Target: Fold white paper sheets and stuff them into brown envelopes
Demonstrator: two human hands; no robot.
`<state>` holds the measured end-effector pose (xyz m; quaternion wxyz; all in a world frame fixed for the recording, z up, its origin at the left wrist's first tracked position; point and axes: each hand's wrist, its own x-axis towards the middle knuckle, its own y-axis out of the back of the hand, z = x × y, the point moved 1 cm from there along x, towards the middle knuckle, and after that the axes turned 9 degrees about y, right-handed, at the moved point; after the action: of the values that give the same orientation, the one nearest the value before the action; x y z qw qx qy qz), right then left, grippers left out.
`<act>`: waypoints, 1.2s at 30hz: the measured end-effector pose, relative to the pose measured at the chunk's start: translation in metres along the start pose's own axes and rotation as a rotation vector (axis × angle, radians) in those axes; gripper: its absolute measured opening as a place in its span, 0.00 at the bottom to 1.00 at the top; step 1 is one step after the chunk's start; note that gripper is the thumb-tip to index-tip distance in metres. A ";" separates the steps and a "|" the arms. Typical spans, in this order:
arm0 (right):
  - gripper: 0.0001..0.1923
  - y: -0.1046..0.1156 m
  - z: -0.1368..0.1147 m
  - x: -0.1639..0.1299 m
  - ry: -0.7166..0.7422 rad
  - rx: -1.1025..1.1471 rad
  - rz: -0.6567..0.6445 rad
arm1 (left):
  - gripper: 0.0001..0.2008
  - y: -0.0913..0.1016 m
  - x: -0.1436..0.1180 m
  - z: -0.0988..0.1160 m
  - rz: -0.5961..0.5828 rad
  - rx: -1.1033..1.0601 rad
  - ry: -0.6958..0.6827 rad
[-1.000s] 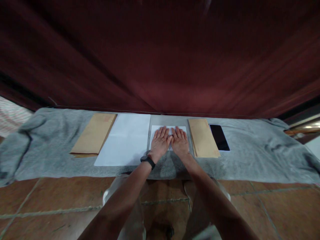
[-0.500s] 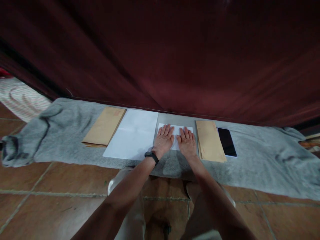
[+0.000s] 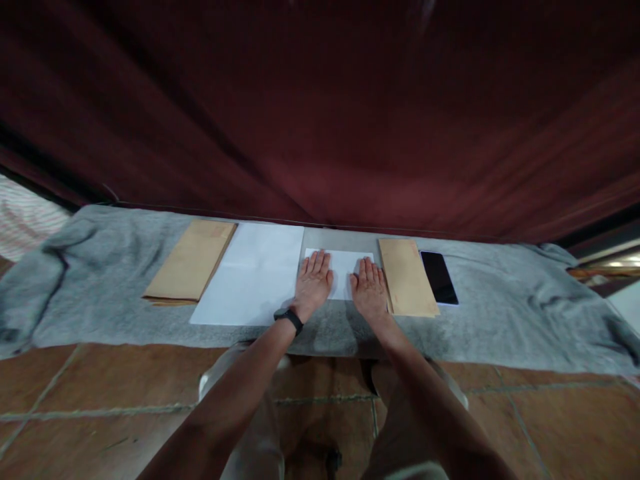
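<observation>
**Both palms flat on a folded white sheet**

The fingers (image 3: 314, 265) of the left hand (image 3: 312, 285) lie straight and close together, pressed flat on the left part of the folded white paper (image 3: 341, 272); they grip nothing. The right hand (image 3: 370, 291) lies the same way on the paper's right part, fingers extended and flat, holding nothing. A bare strip of the sheet shows between the two hands, which are apart. A black wristband (image 3: 292, 320) circles the left wrist.

The paper rests on a grey cloth (image 3: 500, 313) spread over the floor. Just left of it lies a larger stack of white sheets (image 3: 253, 273), and beyond that a stack of brown envelopes (image 3: 191, 260). Just right of the right hand lies a single brown envelope (image 3: 407, 277), with a dark phone (image 3: 439, 277) beside its far edge. A dark red curtain (image 3: 320, 107) hangs behind, and brown floor tiles (image 3: 100, 400) fill the foreground.
</observation>
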<state>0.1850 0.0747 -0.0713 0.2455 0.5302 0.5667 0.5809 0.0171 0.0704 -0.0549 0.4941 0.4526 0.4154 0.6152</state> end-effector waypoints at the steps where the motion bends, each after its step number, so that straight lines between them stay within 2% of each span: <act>1: 0.29 0.002 -0.002 -0.001 0.021 0.006 -0.011 | 0.28 0.000 0.000 0.000 0.001 0.000 0.002; 7: 0.27 0.009 -0.020 -0.016 0.247 0.072 -0.123 | 0.28 0.001 0.000 0.000 -0.002 -0.018 -0.013; 13: 0.26 0.011 -0.017 -0.027 0.217 0.032 -0.106 | 0.27 0.002 0.000 -0.002 -0.003 -0.053 -0.025; 18: 0.28 0.020 -0.011 -0.027 0.209 0.024 -0.097 | 0.26 0.003 0.001 -0.008 -0.012 -0.162 -0.005; 24: 0.29 0.031 -0.030 -0.021 0.416 0.070 -0.239 | 0.27 -0.003 -0.010 -0.024 -0.012 -0.431 0.120; 30: 0.24 0.035 -0.045 -0.014 0.408 -0.029 -0.338 | 0.27 -0.004 -0.009 -0.038 -0.054 -0.709 0.237; 36: 0.25 0.040 -0.057 -0.010 0.396 -0.106 -0.397 | 0.24 0.006 -0.009 -0.038 -0.043 -0.768 0.291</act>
<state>0.1495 0.0335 -0.0260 0.2664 0.2716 0.6653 0.6424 -0.0204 0.0586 -0.0602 0.5759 0.1349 0.2306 0.7727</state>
